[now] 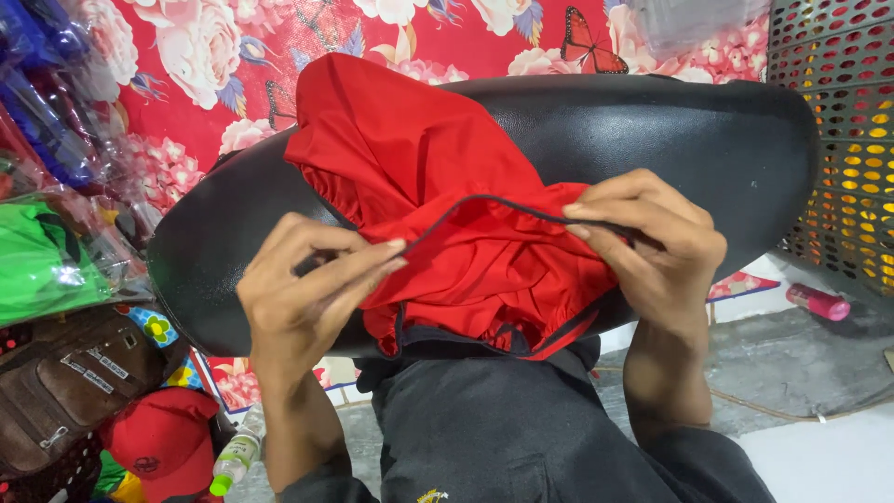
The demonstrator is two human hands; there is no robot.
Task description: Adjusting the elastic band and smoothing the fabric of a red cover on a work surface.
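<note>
A red fabric cover (pixel 410 158) with a dark piped, gathered edge lies draped over a long black padded seat (pixel 670 130) that rests across my lap. My left hand (pixel 307 298) pinches the dark edge of the cover at its left side. My right hand (pixel 652 242) grips the same edge at the right, and the trim runs taut between both hands. The cover's lower gathered hem hangs over the near side of the seat, above my dark trousers (pixel 503 428).
A red floral cloth (pixel 214 56) hangs behind. Bagged goods (pixel 47 251), a brown bag (pixel 65 382), a red cap (pixel 158 438) and a small green-capped bottle (pixel 233 456) sit at left. A perforated basket (pixel 847 140) and a pink bottle (pixel 818 302) are at right.
</note>
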